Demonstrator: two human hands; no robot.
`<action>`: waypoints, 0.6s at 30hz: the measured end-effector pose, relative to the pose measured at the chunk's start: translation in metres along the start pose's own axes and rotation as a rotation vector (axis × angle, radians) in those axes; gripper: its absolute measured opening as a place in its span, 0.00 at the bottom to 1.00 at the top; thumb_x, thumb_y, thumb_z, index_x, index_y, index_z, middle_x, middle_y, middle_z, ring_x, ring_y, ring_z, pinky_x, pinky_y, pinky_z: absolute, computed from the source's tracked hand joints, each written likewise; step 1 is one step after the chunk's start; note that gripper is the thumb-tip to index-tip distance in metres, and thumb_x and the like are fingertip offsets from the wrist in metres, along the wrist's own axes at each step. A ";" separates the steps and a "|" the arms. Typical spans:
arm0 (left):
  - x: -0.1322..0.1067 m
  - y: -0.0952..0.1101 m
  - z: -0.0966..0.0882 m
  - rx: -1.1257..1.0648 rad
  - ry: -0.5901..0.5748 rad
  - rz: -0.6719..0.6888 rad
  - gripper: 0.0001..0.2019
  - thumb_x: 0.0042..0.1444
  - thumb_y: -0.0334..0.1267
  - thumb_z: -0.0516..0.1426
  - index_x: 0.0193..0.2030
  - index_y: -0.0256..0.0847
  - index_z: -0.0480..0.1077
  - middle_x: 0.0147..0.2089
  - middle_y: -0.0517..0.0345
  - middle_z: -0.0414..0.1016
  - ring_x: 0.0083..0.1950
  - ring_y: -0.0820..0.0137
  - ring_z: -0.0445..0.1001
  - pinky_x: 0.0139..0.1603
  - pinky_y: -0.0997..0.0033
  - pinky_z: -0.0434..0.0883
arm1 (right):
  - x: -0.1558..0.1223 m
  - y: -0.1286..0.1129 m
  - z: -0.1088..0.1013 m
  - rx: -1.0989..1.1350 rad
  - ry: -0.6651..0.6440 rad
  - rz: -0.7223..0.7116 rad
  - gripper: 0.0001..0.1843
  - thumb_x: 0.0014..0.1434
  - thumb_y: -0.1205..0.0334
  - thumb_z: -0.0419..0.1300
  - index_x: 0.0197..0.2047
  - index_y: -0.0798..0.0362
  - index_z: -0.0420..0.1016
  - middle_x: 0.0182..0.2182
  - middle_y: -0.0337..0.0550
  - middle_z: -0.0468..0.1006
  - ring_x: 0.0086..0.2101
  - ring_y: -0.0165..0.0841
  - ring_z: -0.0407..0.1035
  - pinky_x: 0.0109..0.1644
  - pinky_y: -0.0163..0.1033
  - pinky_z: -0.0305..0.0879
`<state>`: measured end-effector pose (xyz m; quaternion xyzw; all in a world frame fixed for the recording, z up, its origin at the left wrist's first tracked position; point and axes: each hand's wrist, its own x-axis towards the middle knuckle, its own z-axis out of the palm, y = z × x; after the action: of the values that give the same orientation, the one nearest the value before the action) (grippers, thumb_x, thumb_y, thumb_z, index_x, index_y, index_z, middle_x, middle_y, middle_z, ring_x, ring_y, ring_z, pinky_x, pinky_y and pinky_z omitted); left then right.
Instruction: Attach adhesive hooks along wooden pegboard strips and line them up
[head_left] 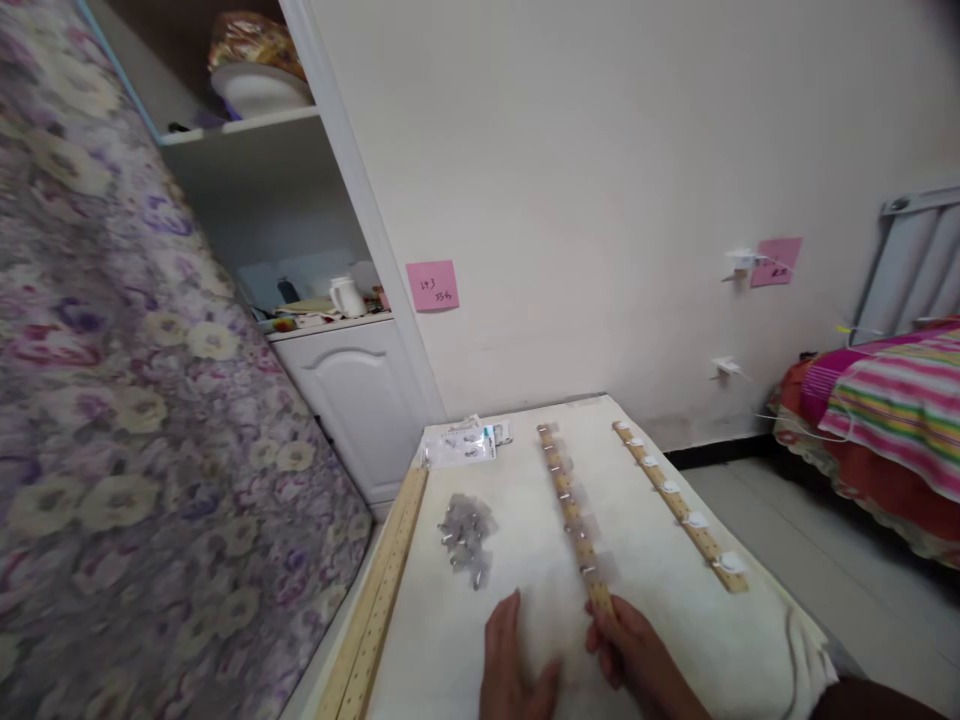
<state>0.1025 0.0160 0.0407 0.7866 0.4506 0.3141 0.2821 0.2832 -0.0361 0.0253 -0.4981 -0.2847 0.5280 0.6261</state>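
My right hand pinches the near end of a narrow wooden strip, which points away from me. Along that strip sits a row of clear plastic squares with small metal hooks. My left hand is to the left of the strip's near end, low over the table, fingers stretched out and thumb apart, holding nothing. Beyond it lies a loose heap of clear adhesive hooks, their metal parts shining. A second wooden strip, bearing several round white pieces, rests at the right.
Bare wooden strips with holes lie along the left edge of the white-covered table. A clear plastic packet is at the far left corner. Around stand a floral curtain, a white cabinet and a bed.
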 end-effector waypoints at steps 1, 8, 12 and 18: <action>0.004 0.015 0.004 -0.003 -0.002 -0.030 0.37 0.48 0.41 0.57 0.64 0.32 0.52 0.67 0.41 0.52 0.68 0.56 0.51 0.67 0.56 0.53 | -0.003 0.005 0.008 -0.024 -0.031 0.005 0.25 0.50 0.37 0.57 0.30 0.54 0.64 0.18 0.34 0.70 0.14 0.22 0.58 0.17 0.29 0.50; 0.022 0.062 0.021 -0.091 0.004 -0.225 0.51 0.39 0.31 0.58 0.68 0.33 0.34 0.72 0.43 0.23 0.72 0.56 0.30 0.69 0.61 0.46 | -0.020 0.018 0.047 -0.148 -0.089 0.066 0.33 0.44 0.26 0.50 0.26 0.52 0.63 0.09 0.28 0.58 0.11 0.23 0.53 0.15 0.30 0.48; 0.023 0.054 0.022 -0.096 0.034 -0.233 0.52 0.37 0.29 0.59 0.69 0.38 0.34 0.72 0.50 0.17 0.72 0.57 0.26 0.69 0.65 0.45 | -0.030 0.011 0.057 -0.203 -0.109 0.088 0.37 0.45 0.27 0.52 0.37 0.56 0.73 0.15 0.36 0.69 0.17 0.29 0.64 0.21 0.33 0.60; 0.025 0.044 0.022 -0.106 0.063 -0.215 0.53 0.35 0.27 0.59 0.69 0.42 0.37 0.71 0.57 0.13 0.72 0.57 0.25 0.68 0.65 0.48 | -0.040 0.000 0.057 -0.197 -0.120 0.042 0.39 0.44 0.31 0.58 0.49 0.53 0.73 0.38 0.49 0.79 0.42 0.42 0.71 0.42 0.39 0.69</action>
<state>0.1524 0.0159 0.0646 0.7075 0.5237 0.3300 0.3412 0.2215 -0.0552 0.0517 -0.5306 -0.3619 0.5394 0.5446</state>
